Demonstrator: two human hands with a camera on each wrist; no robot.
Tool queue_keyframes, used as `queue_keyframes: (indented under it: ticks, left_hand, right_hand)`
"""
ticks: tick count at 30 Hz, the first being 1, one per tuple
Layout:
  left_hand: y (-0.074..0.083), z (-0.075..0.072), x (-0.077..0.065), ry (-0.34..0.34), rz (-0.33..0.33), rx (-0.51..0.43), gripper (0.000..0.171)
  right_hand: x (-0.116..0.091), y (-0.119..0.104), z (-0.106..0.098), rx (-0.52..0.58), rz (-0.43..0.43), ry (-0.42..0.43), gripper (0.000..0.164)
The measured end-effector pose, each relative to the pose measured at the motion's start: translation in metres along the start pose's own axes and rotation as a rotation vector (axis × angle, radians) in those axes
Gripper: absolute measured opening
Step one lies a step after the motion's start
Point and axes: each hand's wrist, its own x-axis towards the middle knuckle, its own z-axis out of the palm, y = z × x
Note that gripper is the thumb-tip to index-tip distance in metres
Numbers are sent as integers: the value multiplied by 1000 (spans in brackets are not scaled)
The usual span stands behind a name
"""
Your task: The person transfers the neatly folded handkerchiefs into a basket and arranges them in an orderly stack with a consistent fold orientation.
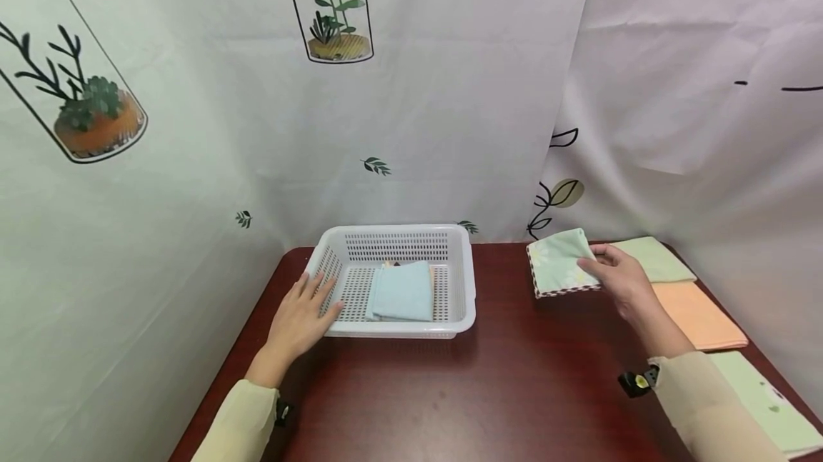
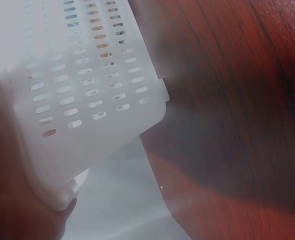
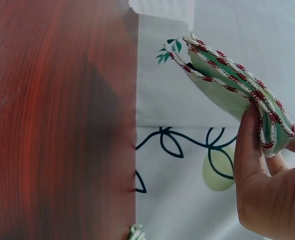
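Note:
My right hand (image 1: 620,280) pinches a folded pale green towel (image 1: 558,262) between thumb and fingers, over the back right of the table. Its red-and-white stitched edge (image 3: 237,75) shows several layers in the right wrist view. At the left side of a white plastic basket (image 1: 459,283), my left hand (image 1: 298,319) rests on the rim with its fingers spread. Inside the basket lies a folded light blue towel (image 1: 403,292), which partly hides a peach-coloured cloth. The left wrist view has the slotted basket wall (image 2: 97,145) up close, with part of the hand at the left edge.
Along the right edge of the dark red table (image 1: 437,398) lie a folded green towel (image 1: 662,262), an orange towel (image 1: 697,315) and a pale green towel (image 1: 765,398). A white printed curtain (image 1: 418,126) hangs right behind the table and along its sides.

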Motion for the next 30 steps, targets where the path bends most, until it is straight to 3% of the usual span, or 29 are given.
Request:
queue_keyframes:
  ticks: [7,15,30]
  left_hand:
    - [0,0,-1,25,11,4,64]
    - [0,1,0,15,2,3,64]
    - [1,1,-1,3,-8,4,64]
  right_hand:
    - [-4,-4,4,17,-40,6,53]
    - [-8,-8,9,48,-59,-8,44]
    - [-13,-19,24,99,-76,-49,45]
